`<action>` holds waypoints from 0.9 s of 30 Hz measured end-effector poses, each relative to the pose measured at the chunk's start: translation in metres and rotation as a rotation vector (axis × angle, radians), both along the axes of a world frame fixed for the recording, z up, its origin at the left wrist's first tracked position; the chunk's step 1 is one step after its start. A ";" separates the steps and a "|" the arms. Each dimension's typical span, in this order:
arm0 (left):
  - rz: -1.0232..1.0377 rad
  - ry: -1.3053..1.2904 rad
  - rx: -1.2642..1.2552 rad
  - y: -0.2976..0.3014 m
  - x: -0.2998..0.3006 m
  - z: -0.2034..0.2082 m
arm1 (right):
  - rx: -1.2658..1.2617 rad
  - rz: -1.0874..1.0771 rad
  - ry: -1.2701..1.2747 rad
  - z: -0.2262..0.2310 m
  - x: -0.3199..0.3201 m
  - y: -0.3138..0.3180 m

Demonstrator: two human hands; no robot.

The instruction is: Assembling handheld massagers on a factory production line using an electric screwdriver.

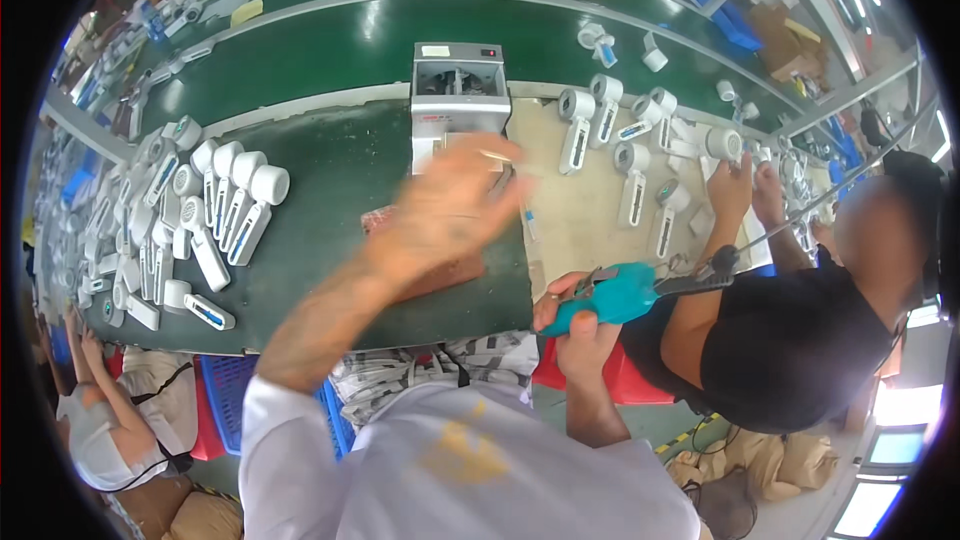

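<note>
My left hand (452, 208) is blurred with motion, raised over the green work mat in front of a small grey machine (459, 98). Its fingers look partly curled, and a thin pale piece shows near the fingertips; I cannot tell if it is held. My right hand (578, 332) grips a teal electric screwdriver (615, 294) near the bench's front edge, with its black cable running off to the right. Rows of white handheld device housings (232, 202) lie on the mat to the left.
More white housings (632, 155) lie on a beige sheet to the right, where a co-worker in a black top (795, 335) handles parts. Another person (110, 410) sits at lower left. A green conveyor belt (330, 40) runs behind the machine. A blue crate (230, 385) sits under the bench.
</note>
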State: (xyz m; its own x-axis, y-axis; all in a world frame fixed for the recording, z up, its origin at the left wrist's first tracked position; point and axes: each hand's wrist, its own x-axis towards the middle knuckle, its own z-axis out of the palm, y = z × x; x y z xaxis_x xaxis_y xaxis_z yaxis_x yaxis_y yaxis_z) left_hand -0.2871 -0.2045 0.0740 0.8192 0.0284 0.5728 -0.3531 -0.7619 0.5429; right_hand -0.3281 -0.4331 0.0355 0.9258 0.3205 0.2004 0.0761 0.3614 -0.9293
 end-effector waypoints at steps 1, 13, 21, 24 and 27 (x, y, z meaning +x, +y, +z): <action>-0.103 -0.060 0.019 -0.033 0.034 -0.020 | 0.001 0.000 -0.009 0.000 0.002 -0.004; 0.342 0.286 -0.142 -0.094 0.201 -0.129 | -0.054 -0.110 0.007 -0.006 -0.008 -0.057; 0.058 0.010 -0.165 -0.072 0.060 -0.060 | -0.244 -0.011 -0.006 0.004 0.016 -0.042; 0.079 0.145 -0.120 -0.043 -0.007 -0.041 | -0.320 -0.013 -0.019 0.016 0.022 -0.024; 0.110 0.241 -0.064 -0.008 -0.051 -0.042 | -0.169 -0.017 -0.045 0.009 0.035 -0.004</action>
